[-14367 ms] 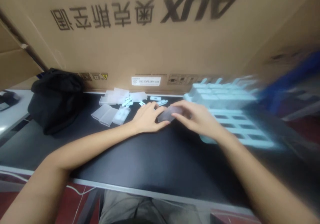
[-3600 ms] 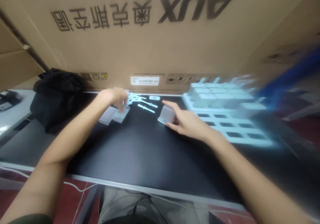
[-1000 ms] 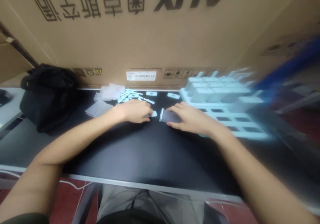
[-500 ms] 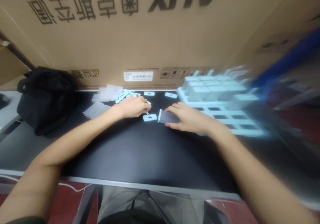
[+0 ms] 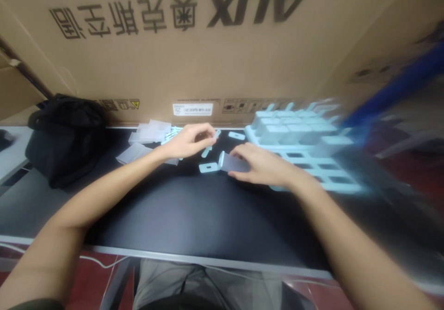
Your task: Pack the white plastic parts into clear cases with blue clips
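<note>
My left hand (image 5: 187, 140) hovers above the black table (image 5: 194, 213), fingers pinched on a thin pale blue stick (image 5: 211, 144) that slants down toward the table. My right hand (image 5: 261, 163) lies on a translucent grey plastic sleeve (image 5: 231, 163) and presses it flat on the table. A small pale blue plate with a slot (image 5: 208, 167) lies just left of the sleeve's open end. Another such plate (image 5: 236, 136) lies farther back.
A pale blue tray with rows of slots (image 5: 305, 153) stands to the right, several filled. Frosted plastic pieces (image 5: 147, 136) are heaped at the back left. A black bag (image 5: 65, 134) sits far left. A large cardboard box (image 5: 215, 46) walls the table's back edge.
My left hand has let go of the small slotted plate beside the sleeve, lifted off the table and picked up a thin stick. My right hand has stayed on the sleeve.
</note>
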Available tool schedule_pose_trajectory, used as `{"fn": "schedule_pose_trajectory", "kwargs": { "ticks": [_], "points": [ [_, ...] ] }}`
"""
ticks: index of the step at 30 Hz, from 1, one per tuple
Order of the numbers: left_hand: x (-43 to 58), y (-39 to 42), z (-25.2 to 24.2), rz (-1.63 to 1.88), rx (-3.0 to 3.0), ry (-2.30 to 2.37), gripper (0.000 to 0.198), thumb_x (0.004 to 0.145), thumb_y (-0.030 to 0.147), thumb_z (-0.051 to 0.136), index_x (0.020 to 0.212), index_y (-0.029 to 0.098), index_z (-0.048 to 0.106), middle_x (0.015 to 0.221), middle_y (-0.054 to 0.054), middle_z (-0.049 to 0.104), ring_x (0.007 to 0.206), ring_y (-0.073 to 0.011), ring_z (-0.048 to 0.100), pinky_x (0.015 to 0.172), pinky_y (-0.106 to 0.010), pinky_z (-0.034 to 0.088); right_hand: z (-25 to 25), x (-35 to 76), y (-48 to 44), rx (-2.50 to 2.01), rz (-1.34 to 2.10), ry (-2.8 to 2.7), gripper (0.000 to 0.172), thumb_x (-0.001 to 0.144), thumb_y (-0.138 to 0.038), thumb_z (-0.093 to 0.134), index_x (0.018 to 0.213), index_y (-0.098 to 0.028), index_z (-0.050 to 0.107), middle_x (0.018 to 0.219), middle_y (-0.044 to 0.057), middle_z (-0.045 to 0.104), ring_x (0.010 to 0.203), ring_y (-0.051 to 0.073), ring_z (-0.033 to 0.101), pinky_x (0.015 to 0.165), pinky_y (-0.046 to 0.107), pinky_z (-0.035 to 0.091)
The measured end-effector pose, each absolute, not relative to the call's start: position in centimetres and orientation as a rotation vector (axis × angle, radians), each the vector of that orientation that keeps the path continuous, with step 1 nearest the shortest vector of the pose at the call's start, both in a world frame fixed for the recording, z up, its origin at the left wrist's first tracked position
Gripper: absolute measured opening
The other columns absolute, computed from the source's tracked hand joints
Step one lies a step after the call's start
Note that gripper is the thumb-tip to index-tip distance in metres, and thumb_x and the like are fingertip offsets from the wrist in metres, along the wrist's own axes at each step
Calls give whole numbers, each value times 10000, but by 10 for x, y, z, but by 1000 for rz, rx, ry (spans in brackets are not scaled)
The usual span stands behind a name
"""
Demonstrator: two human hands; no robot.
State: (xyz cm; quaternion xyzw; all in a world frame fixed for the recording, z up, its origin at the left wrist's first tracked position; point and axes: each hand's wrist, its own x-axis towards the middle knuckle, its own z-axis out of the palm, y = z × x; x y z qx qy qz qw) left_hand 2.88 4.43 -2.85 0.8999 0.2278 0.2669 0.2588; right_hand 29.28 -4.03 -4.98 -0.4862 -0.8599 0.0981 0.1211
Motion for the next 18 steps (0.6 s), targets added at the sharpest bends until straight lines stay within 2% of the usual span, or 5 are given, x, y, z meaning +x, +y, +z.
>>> {"fn": "schedule_pose_trajectory", "kwargs": {
  "ticks": [5,8,11,15,18],
  "points": [
    [26,42,-20,571,2286,605,332,1074,496,491,1188,201,594,967,-31,707,680,-98,638,661,-245,487,-42,294,-44,-1423,176,-2365,340,838,-452,689,1065,-223,581,1048,92,696,896,253,661,765,350,487],
    [26,45,-21,453,2424,551,325,1049,469,544,1100,193,709,969,-32,744,761,-124,657,729,-259,488,-43,299,-42,-1394,55,-2292,346,817,-448,708,1041,-230,558,1003,73,684,849,235,648,724,330,465],
    [28,46,-23,540,2443,573,309,1030,432,580,1050,192,774,1033,-49,768,906,-160,678,835,-286,496,-46,301,-41,-1366,-51,-2277,347,820,-447,721,1031,-233,548,1005,68,682,858,233,649,715,321,450],
    [32,39,-21,600,2407,589,268,1001,418,641,1024,200,796,996,-48,763,897,-165,666,847,-305,494,-47,295,-43,-1347,-169,-2311,338,822,-417,728,1048,-236,555,1036,80,698,886,248,657,691,315,425],
    [38,31,-22,634,2359,585,208,969,391,687,989,190,736,935,-26,717,844,-149,623,801,-297,480,-49,284,-46,-1326,-208,-2328,308,831,-392,714,1047,-233,563,1041,85,707,897,255,663,658,313,413]
  ]
}}
